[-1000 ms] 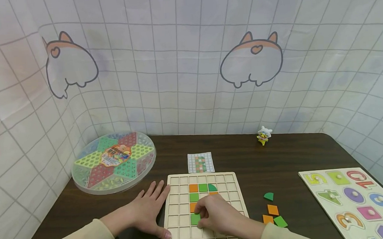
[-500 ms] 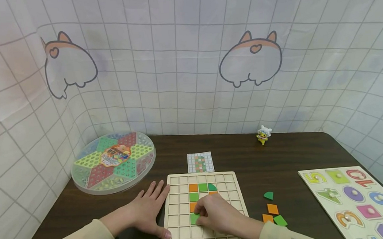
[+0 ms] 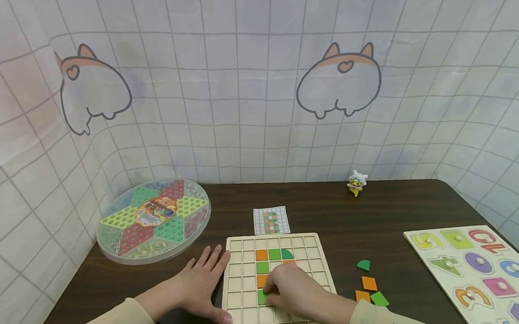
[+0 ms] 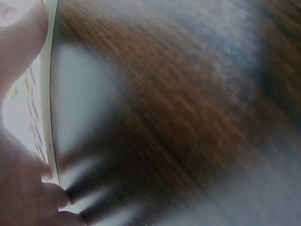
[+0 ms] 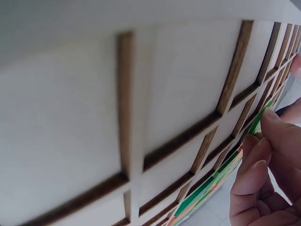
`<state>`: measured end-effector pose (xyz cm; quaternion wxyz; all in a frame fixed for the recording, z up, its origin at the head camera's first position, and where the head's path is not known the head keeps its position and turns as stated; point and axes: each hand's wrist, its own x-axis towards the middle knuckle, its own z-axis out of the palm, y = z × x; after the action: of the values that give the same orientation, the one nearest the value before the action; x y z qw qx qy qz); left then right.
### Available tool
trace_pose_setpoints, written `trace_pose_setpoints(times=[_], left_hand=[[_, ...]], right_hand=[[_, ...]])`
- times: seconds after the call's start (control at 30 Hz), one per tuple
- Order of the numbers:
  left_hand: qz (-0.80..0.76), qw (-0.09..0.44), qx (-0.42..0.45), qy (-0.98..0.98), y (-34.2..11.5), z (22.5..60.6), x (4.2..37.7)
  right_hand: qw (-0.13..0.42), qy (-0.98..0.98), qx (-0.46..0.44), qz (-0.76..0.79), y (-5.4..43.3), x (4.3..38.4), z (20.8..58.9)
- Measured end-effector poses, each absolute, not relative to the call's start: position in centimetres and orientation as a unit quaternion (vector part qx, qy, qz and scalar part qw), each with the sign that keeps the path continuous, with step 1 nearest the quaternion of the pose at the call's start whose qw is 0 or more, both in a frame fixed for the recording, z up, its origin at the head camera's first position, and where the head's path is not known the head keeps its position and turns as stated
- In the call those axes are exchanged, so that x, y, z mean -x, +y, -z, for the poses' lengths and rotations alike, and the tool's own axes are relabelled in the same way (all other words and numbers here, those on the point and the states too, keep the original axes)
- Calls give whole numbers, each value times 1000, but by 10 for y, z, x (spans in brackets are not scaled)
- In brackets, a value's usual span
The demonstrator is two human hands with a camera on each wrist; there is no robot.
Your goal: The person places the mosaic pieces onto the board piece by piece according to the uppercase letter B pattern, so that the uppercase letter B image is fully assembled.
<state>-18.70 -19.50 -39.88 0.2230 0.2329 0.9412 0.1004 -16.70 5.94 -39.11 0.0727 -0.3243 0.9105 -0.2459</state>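
A pale wooden grid board (image 3: 243, 315) lies on the dark table, with orange and green tiles set in its upper middle cells. My right hand (image 3: 294, 289) is over the board, thumb and index finger pinching a green square tile (image 3: 261, 297) at its right side. This tile sits in the column below an orange tile (image 3: 262, 281). In the right wrist view, the thumb tip (image 5: 270, 114) meets the edge of the green tile (image 5: 257, 121). My left hand (image 3: 203, 288) rests spread at the board's left edge, thumb on the rim. The right hand hides several cells.
A printed pattern card (image 3: 271, 220) lies behind the board. Loose orange and green pieces (image 3: 369, 283) are to its right. A number puzzle board (image 3: 468, 288) is at far right, a round Chinese checkers set (image 3: 196, 225) at back left, a small figurine (image 3: 357, 183) near the curtain (image 3: 258, 147).
My right thumb and index finger have shifted slightly left, covering more of the green tile. The left hand stays in place.
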Motion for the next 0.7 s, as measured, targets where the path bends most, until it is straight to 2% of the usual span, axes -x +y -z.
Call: trace_pose_setpoints(times=[0.17, 0.3, 0.7], left_hand=[[-109, 215, -236, 941, -201, 414, 194], [-119, 204, -235, 943, -208, 433, 202], [-118, 207, -234, 942, -208, 434, 203]], right_hand=[[69, 908, 337, 240, 60, 167, 390], [88, 901, 333, 265, 63, 168, 389], [136, 881, 317, 322, 98, 179, 374]])
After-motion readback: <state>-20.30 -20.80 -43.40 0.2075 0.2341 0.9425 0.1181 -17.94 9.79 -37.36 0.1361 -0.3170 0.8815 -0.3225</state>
